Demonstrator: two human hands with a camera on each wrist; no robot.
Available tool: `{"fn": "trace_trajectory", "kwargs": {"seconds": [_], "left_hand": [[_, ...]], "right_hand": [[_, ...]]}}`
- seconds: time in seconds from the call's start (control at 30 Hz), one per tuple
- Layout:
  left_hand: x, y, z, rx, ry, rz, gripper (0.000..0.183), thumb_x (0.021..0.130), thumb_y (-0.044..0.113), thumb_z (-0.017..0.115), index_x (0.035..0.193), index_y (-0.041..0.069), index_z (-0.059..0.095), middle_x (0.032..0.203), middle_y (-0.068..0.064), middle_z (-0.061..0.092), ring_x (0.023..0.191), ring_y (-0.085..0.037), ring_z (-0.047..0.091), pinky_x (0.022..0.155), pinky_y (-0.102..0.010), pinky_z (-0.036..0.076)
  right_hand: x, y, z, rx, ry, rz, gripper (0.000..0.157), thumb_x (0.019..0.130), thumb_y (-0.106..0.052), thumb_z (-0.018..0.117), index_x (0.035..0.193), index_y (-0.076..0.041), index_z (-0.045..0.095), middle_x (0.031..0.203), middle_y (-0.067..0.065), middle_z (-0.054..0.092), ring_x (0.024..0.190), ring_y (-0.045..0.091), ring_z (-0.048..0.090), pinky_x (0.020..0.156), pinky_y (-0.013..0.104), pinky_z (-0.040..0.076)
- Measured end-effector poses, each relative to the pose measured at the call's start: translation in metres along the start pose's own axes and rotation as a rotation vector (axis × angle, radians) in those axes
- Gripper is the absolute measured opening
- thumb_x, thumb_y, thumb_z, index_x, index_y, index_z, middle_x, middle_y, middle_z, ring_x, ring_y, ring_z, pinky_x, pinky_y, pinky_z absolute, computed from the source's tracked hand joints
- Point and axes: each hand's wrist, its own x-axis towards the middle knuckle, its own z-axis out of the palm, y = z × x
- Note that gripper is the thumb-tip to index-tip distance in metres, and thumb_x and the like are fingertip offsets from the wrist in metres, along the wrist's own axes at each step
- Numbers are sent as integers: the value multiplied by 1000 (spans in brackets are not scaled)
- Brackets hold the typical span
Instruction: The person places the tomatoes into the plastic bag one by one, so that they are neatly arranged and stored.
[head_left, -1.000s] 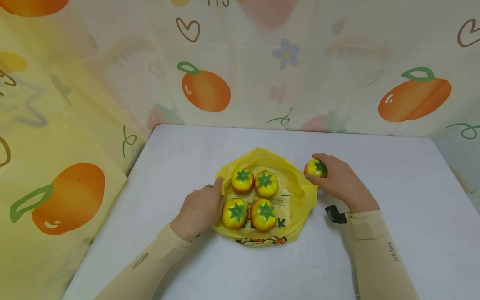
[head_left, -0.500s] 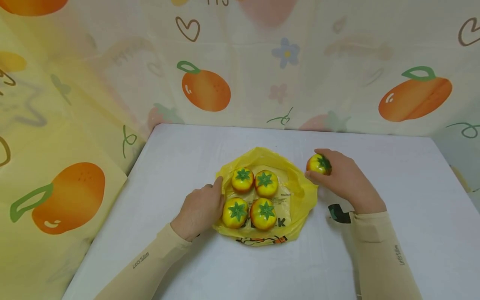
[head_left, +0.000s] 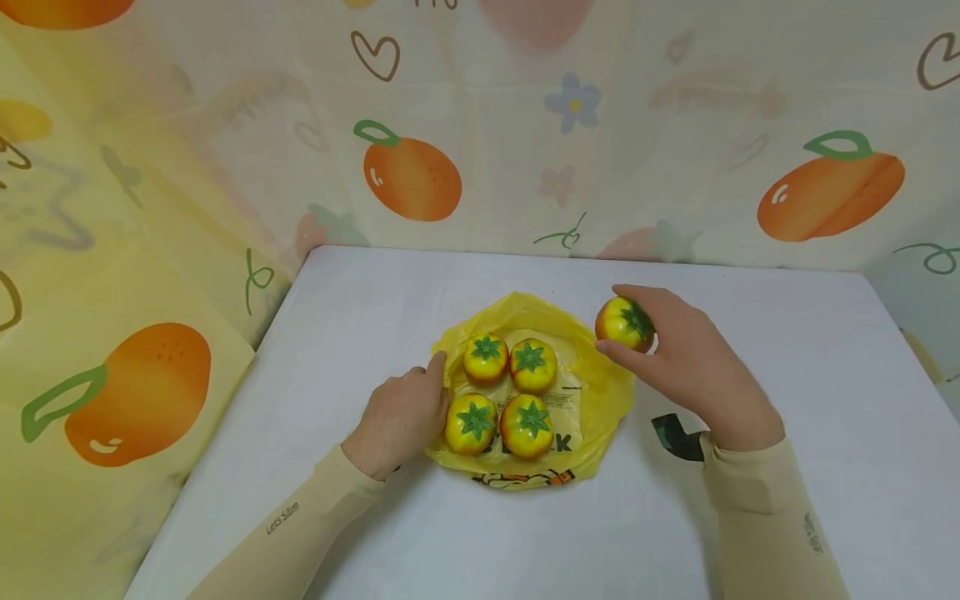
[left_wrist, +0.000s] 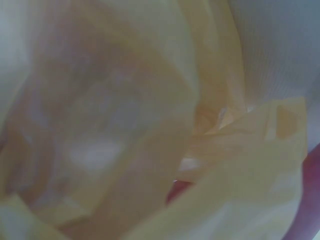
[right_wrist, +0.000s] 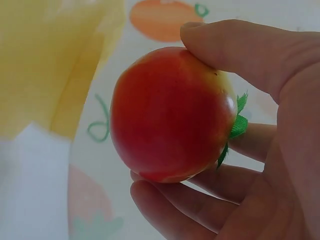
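Observation:
A yellow plastic bag (head_left: pixel 600 425) lies spread on the table, its mouth open upward. Several artificial tomatoes, yellow-red with green star-shaped leaves, sit inside it, one of them a front tomato (head_left: pixel 527 427). My left hand (head_left: pixel 401 417) holds the bag's left rim; in the left wrist view the crumpled bag (left_wrist: pixel 115 130) fills most of the picture and covers most of the fingers. To the right of the bag, my right hand (head_left: pixel 686 354) grips another tomato (head_left: pixel 624 323). The right wrist view shows this tomato's red underside (right_wrist: pixel 170 115) between thumb and fingers.
The bag and hands are on or over a white-covered table (head_left: pixel 525 542). A curtain (head_left: pixel 480 100) printed with oranges hangs behind its back edge, and a yellowish one (head_left: pixel 90 275) along its left side.
My right hand has raised the tomato from beside the bag's right edge, first shifting right, then back left, and tilted it. The left hand and bag have stayed put.

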Motion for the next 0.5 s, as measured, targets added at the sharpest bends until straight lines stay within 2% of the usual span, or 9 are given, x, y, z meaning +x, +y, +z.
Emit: {"fn": "trace_trajectory", "kwargs": {"seconds": [0.2,0.37,0.5], "left_hand": [[0,0,0,0,-12,-6,53,108,20,57,153,-7,49,102,-21,76,63,-25,63,55,-40,56],[0,-1,-1,0,-14,-7,53,108,20,58,153,-7,49,103,-21,76,63,-25,63,55,-40,56],[1,-1,0,0,-15,-6,53,108,20,58,153,-7,49,103,-21,76,63,-25,63,56,-40,57]], "right_hand": [[-4,-21,8,18,-30,-69,77,98,-50,77,161,-16,48,160,10,55,138,32,57,113,59,52],[-2,-32,16,37,-103,-51,79,97,-50,79,161,-18,48,160,7,54,139,31,57,113,57,52],[-1,-35,24,39,-131,-44,80,96,-55,79,161,-20,48,159,4,54,136,28,59,112,55,53]]}}
